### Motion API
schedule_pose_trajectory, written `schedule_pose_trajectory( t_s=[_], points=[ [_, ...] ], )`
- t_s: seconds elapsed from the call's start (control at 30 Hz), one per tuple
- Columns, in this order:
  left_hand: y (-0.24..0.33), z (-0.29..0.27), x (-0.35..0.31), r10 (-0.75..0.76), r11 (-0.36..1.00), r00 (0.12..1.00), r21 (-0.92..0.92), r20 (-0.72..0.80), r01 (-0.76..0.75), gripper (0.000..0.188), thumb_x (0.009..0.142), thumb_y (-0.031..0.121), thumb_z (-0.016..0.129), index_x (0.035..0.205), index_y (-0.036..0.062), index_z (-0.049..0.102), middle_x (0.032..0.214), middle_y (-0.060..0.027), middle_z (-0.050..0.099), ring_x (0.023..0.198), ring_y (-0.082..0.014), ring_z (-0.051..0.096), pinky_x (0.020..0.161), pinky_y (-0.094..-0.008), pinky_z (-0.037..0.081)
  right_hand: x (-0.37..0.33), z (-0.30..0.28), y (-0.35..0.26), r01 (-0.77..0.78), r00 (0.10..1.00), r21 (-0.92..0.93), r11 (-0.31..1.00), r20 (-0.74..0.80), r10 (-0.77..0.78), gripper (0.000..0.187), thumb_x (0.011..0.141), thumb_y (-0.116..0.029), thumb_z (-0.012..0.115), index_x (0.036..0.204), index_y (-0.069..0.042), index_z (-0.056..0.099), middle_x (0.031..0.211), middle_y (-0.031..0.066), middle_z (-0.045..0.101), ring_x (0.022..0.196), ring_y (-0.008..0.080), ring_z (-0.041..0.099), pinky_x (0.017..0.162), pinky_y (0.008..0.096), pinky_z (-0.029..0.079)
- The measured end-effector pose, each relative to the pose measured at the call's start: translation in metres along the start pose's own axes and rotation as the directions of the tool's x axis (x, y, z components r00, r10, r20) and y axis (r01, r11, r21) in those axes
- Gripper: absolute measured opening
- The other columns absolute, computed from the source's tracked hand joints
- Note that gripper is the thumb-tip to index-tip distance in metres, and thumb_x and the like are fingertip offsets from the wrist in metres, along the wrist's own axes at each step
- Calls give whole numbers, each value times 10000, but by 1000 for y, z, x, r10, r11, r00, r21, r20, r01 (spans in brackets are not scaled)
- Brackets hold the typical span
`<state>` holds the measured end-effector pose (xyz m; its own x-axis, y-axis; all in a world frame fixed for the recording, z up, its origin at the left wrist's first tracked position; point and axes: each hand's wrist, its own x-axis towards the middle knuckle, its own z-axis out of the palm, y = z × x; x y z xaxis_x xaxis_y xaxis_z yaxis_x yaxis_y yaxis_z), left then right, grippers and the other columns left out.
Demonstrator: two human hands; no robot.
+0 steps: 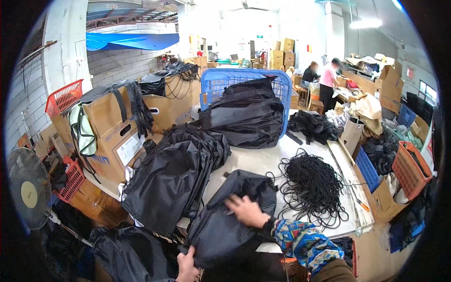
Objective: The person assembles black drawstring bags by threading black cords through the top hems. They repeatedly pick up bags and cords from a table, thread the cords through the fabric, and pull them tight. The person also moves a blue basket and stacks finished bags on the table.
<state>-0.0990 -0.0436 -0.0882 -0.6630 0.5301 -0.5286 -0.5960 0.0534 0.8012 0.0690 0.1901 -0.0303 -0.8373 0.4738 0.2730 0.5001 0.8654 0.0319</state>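
- A black fabric bag is laid at the near edge of a white-topped desk, between both hands and directly in front of the wearer.
- Its lower left edge is gripped by the left hand, with the fingers closed on the cloth.
- Its upper part is covered by the right hand, whose fingers are spread open, palm down, and slightly blurred; whether the cloth is pressed cannot be told.
- The right forearm is clothed in a brightly patterned blue sleeve.
- To the left of the bag, a thick pile of black bags is stacked on the desk.
- To the right, a tangled heap of black cord is spread.
- Behind, more black bags are held in a tilted blue plastic basket.
- At far left, a round fan is placed near a cardboard box.
- In the background, two people are seen at another desk.
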Motion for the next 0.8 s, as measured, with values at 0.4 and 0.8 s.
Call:
schedule_pose_trajectory(
  t_s=[0.4, 0.8],
  points=[
    [45, -3, -14, 434, 877, 901, 240, -23, -416, 310, 862, 232, 676, 981, -28, 556, 969, -87, 593, 861, -178, 534, 788, -328, 444, -30, -20, 117, -491, 870, -20, 871, -62, 489, 365, 807, -318, 657, 955, 9, 591, 864, 187, 604, 716, 362, 644, 587, 480, 509],
    [245, -112, 58, 837, 546, 511, 237, -194, -804, 246, 901, 159, 604, 1037, -46, 621, 939, -58, 640, 847, -128, 559, 807, -286, 448, 107, -134, -9, -8, 895, 325, 946, -420, 152, 354, 866, -287, 612, 1082, -22, 519, 888, 186, 534, 758, 392, 566, 627, 444, 453]
  ],
)
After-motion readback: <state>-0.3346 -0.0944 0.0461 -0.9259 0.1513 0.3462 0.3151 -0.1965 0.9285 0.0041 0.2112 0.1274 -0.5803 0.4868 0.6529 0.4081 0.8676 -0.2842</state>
